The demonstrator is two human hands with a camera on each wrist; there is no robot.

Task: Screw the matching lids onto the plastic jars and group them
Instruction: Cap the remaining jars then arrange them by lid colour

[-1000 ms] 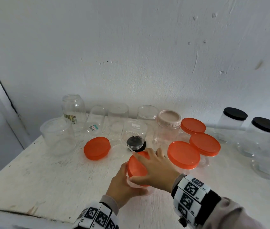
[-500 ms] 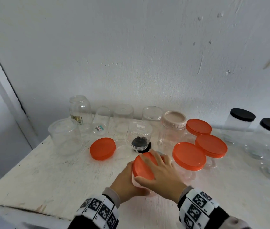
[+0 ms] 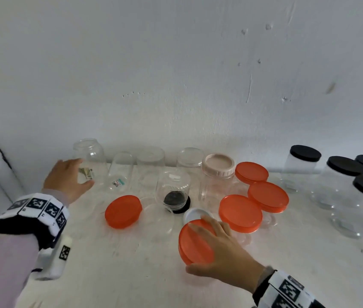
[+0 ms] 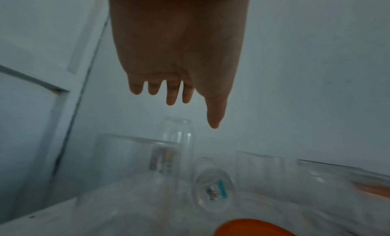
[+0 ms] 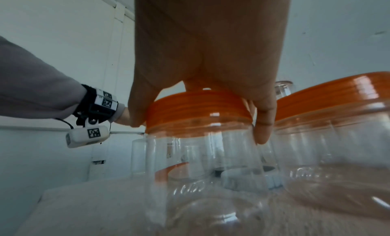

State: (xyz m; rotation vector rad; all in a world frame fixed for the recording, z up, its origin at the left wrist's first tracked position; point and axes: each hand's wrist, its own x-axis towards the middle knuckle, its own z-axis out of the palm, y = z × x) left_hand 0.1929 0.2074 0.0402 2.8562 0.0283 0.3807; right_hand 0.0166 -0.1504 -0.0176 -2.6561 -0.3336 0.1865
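Your right hand (image 3: pixel 225 252) grasps the orange lid (image 3: pixel 195 242) seated on its clear jar (image 5: pixel 202 164), front centre of the white table (image 3: pixel 131 274); your left hand (image 3: pixel 67 178), fingers relaxed, reaches near the labelled jar (image 3: pixel 90 161)

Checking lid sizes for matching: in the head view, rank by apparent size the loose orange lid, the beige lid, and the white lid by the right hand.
1. Loose orange lid, largest.
2. Beige lid, though it sits farther back, which shrinks it.
3. White lid, partly hidden, so its rank is unsure.
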